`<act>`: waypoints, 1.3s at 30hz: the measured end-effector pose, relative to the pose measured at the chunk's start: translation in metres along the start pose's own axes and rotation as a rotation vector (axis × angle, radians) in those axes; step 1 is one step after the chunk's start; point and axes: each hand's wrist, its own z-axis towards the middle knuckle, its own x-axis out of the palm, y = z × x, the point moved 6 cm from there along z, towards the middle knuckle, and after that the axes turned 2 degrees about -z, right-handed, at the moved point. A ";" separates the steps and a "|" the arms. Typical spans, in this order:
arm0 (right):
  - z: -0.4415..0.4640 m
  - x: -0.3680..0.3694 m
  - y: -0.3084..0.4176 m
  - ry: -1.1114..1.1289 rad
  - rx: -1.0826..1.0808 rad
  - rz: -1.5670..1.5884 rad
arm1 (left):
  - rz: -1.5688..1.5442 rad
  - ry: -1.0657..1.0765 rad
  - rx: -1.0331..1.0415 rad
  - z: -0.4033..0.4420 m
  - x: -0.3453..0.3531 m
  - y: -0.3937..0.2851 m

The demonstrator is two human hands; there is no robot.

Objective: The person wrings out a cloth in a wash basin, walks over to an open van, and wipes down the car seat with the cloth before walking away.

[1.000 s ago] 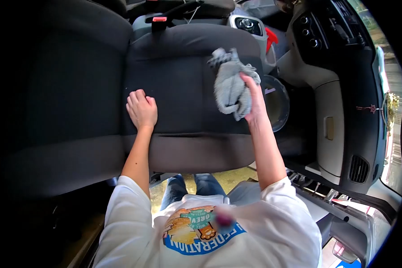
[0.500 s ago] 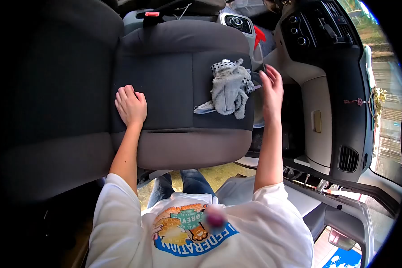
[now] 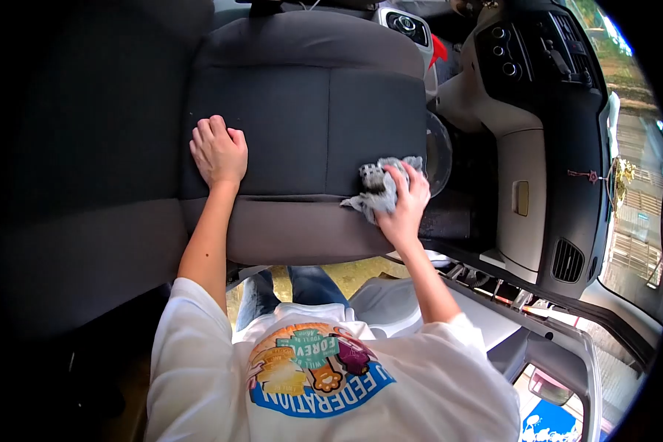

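Note:
My right hand (image 3: 404, 205) grips a crumpled grey cloth (image 3: 379, 180) with a black-and-white dotted part. It presses the cloth down on the front corner of the dark car seat (image 3: 272, 125), close to the seat's near side. Parts of the cloth stick out around my fingers. My left hand (image 3: 219, 153) leans on the seat cushion near the backrest, its fingers curled under and the thumb beside them. Nothing shows in that hand.
The seat backrest (image 3: 88, 147) rises at left. Beyond the seat's front edge stands a clear round tub (image 3: 439, 155), partly hidden. The dashboard (image 3: 567, 140) with its glovebox runs along the right. A red object (image 3: 437, 50) hangs by the centre console (image 3: 409, 28). The open door (image 3: 493, 324) is at lower right.
My right hand has come back from beyond the seat's front edge and taken hold of the cloth. The cloth has shifted toward me and is bunched. My left hand stays on the seat.

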 end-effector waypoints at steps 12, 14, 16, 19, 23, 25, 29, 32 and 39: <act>0.119 0.010 -0.047 -0.426 0.395 -0.214 | 0.033 -0.061 0.051 -0.002 0.007 -0.001; 0.160 0.024 -0.065 -0.233 0.602 -0.342 | -0.013 -0.040 0.023 -0.004 0.008 0.001; 0.146 0.046 -0.020 -0.243 0.188 -0.238 | -0.027 -0.019 0.018 -0.003 0.009 0.000; 0.063 0.052 0.077 -0.028 -0.106 -0.180 | -0.039 -0.021 0.029 -0.006 0.005 0.003; 0.020 0.020 0.048 -0.004 0.029 0.118 | -0.065 -0.067 0.069 -0.003 0.001 -0.003; 0.025 0.006 0.004 -0.228 0.045 0.012 | -0.041 -0.040 0.047 -0.002 0.000 -0.002; 0.095 0.012 -0.074 -0.450 0.135 -0.163 | -0.016 -0.011 0.008 -0.001 -0.004 -0.007; 0.176 0.012 -0.107 -0.567 0.263 -0.063 | -0.020 0.031 -0.023 0.002 -0.005 -0.008; 0.337 0.031 -0.087 -0.373 0.524 0.077 | 0.003 0.082 -0.040 0.004 0.003 -0.009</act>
